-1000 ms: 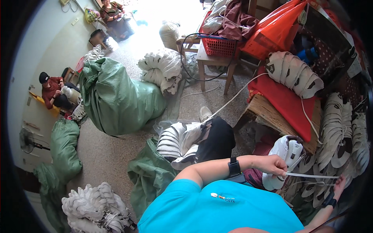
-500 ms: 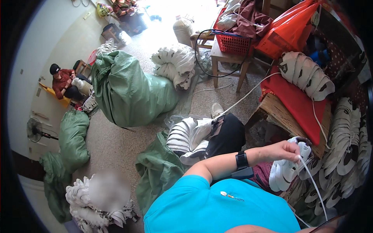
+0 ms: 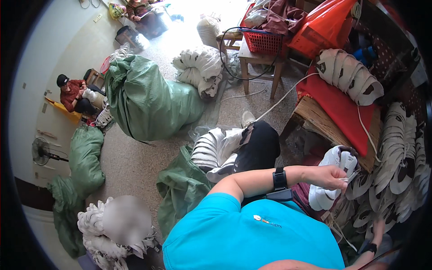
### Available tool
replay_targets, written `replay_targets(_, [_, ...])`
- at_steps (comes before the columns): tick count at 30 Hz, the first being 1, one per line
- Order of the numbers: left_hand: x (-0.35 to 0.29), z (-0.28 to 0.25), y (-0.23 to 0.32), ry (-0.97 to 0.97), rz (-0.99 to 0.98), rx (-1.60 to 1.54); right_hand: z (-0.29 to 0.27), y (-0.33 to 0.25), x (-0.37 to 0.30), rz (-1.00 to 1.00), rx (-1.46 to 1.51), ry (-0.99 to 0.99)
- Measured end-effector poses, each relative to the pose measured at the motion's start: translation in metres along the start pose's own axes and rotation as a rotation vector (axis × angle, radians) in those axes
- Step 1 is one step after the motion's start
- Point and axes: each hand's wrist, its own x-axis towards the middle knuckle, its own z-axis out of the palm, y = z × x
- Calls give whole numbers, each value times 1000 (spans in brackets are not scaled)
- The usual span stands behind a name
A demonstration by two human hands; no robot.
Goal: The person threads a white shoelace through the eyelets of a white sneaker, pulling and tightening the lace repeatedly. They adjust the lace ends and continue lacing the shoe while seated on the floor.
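My left hand (image 3: 332,177), with a dark watch on its wrist, is closed in a pinch with a bit of white cord (image 3: 345,179) at its fingertips. Under and beside it is a bundle of white shoe uppers (image 3: 325,198) with dark maroon lining. Low on the right, my right hand (image 3: 378,226) reaches down to the lower edge of the stacked white and grey shoe uppers (image 3: 389,173); its fingers are blurred and partly hidden. Another row of white uppers (image 3: 206,153) lies against my dark-trousered leg (image 3: 258,148).
A strung roll of uppers (image 3: 348,76) rests on a red cloth over a wooden stool (image 3: 321,121). Green sacks (image 3: 150,99) stand left of centre. A chair holds a red basket (image 3: 263,42). Another person (image 3: 74,94) sits at far left; a fan (image 3: 42,150) stands nearby.
My right hand has come into view at lower right. My left hand has shifted slightly left, and the long cord stretched down from it no longer shows. The view has shifted a little.
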Motion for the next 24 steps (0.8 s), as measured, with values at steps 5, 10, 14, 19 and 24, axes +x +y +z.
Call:
replay_targets(5, [7,11,1,55,-80,231,-82,-341,-13,-183,1331,-239])
replay_targets(10, [-2,18,23,77,-167,311,-103,-432,-55,-306,1557,-742])
replay_targets(14, [-19,11,28,156,-210,295,-103,-431,-48,-412,1293,-793])
replay_targets(19, [-39,-4,22,184,-173,336,-108,-408,-43,-345,1282,-761])
replay_targets(24, [-47,-13,21,203,-219,282,-113,-386,-42,-257,1246,-633])
